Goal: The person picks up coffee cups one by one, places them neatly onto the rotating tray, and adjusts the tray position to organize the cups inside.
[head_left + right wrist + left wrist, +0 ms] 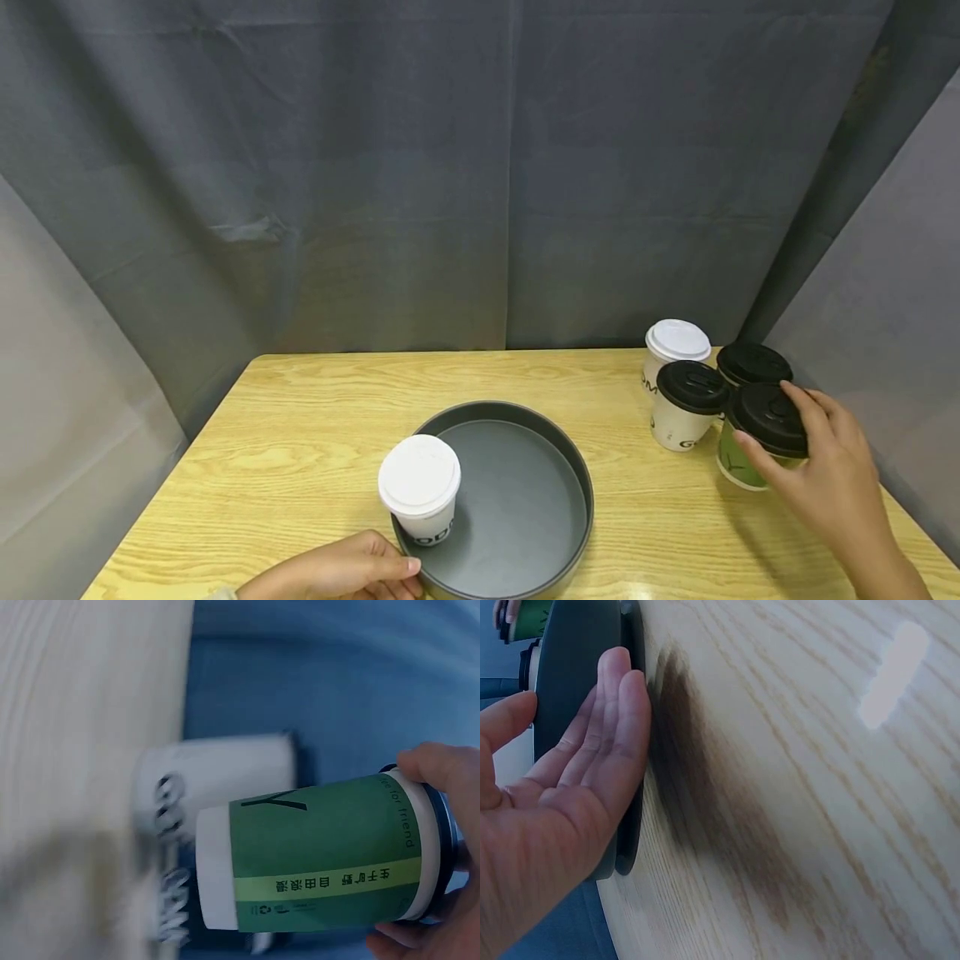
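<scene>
At the right side of the table, my right hand (832, 475) grips a green paper cup (322, 855) near its black lid (768, 419). The cup is sharp in the right wrist view, while the background is blurred. My left hand (352, 567) holds the near left edge of a round dark grey pan (585, 508). In the left wrist view its thumb is at the rim, with the fingers (619, 712) along the outer wall. A white-lidded paper cup (420, 483) stands inside the pan at its left.
Beside the green cup stand a white cup with a black lid (682, 417), another black-lidded cup (752, 363) and a white-lidded cup (675, 342). Grey curtains (390, 208) hang behind the wooden table (247, 467) and along both sides.
</scene>
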The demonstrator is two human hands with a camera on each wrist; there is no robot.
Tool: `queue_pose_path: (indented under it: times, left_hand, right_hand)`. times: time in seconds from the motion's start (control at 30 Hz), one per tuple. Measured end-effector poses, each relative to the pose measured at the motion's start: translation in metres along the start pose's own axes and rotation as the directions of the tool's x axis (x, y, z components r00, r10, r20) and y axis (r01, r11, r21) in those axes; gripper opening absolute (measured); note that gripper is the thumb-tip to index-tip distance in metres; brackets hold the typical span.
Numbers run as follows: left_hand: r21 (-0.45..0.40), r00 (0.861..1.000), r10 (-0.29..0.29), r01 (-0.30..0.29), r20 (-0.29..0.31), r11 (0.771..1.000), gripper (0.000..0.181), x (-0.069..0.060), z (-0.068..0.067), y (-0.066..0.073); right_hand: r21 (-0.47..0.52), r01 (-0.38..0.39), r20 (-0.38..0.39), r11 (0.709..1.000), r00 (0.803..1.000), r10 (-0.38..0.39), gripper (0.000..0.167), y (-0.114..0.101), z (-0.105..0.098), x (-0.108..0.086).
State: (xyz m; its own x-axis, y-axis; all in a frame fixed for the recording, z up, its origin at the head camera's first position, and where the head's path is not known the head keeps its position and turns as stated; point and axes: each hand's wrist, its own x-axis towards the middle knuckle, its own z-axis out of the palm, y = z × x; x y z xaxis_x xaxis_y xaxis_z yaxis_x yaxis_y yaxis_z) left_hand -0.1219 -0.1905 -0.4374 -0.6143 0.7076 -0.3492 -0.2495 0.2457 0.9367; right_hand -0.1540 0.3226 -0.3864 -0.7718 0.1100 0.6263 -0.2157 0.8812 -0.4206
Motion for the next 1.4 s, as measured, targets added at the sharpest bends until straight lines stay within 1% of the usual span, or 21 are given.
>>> queue_pose_path:
  times: [0.07,0.13,0.2,0.3,0.4,0.53,0.6,0.7,0.77,0.87,0.93,1.03,1.13,1.23,1.4]
  left_hand:
    - [-0.001,1.0,0.0,0.0,0.0,1.0,0.05,0.0,0.0,0.0]
    - [-0.001,1.0,0.001,-0.001,-0.002,1.0,0.05,0.0,0.0,0.0]
    - [-0.001,1.0,0.001,-0.001,-0.003,1.0,0.05,0.0,0.0,-0.001]
    - [-0.002,1.0,0.0,0.0,-0.007,1.0,0.05,0.001,0.0,-0.001]
    - [0.0,1.0,-0.001,0.001,-0.012,1.0,0.05,0.001,0.0,-0.001]
    - [0.007,1.0,0.003,-0.003,-0.026,1.0,0.048,0.0,0.0,-0.002]
    - [0.008,1.0,0.003,-0.003,-0.029,1.0,0.048,0.0,0.0,-0.002]
    - [0.002,1.0,0.0,0.001,-0.028,1.0,0.048,0.0,0.0,-0.002]
    - [0.0,1.0,-0.003,0.003,-0.027,1.0,0.049,0.0,0.0,-0.002]
    - [0.0,1.0,0.003,-0.003,-0.03,1.0,0.049,0.001,0.001,-0.002]
    - [0.002,0.999,0.006,-0.006,-0.032,1.0,0.048,0.001,0.0,-0.003]
    - [0.002,0.999,0.007,-0.007,-0.032,1.0,0.048,0.001,0.0,-0.004]
    - [0.002,1.0,0.006,-0.006,-0.031,1.0,0.048,0.002,0.0,-0.004]
    - [0.002,1.0,0.009,-0.008,-0.028,1.0,0.048,0.002,-0.001,-0.005]
    - [0.004,1.0,0.017,-0.017,-0.021,1.0,0.048,0.001,-0.001,-0.005]
  right_hand:
    - [0.009,0.057,-0.02,0.998,0.998,-0.057,0.079,-0.018,-0.004,-0.001]
    - [0.044,0.119,-0.029,0.992,0.993,-0.118,0.078,-0.036,-0.005,-0.002]
    - [0.097,0.186,-0.043,0.978,0.982,-0.183,0.077,-0.054,-0.004,-0.005]
    - [0.171,0.262,-0.035,0.95,0.965,-0.26,0.078,-0.08,0.002,-0.01]
    - [0.215,0.304,0.007,0.928,0.95,-0.312,0.08,-0.104,0.011,-0.019]
    - [0.268,0.321,0.105,0.908,0.928,-0.359,0.084,-0.135,0.025,-0.033]
    - [0.294,0.339,0.144,0.894,0.909,-0.392,0.083,-0.147,0.033,-0.039]
    - [0.335,0.372,0.189,0.866,0.874,-0.448,0.081,-0.164,0.045,-0.046]
    - [0.365,0.395,0.208,0.843,0.848,-0.488,0.079,-0.172,0.054,-0.049]
    - [0.41,0.406,0.242,0.817,0.815,-0.526,0.078,-0.181,0.066,-0.055]
    - [0.436,0.422,0.249,0.795,0.792,-0.557,0.077,-0.186,0.072,-0.059]
    - [0.45,0.447,0.245,0.773,0.771,-0.588,0.076,-0.19,0.08,-0.063]
    - [0.446,0.456,0.241,0.77,0.768,-0.594,0.077,-0.192,0.085,-0.066]
    - [0.429,0.453,0.251,0.782,0.772,-0.585,0.078,-0.194,0.088,-0.069]
    - [0.386,0.477,0.259,0.79,0.765,-0.589,0.079,-0.195,0.092,-0.074]
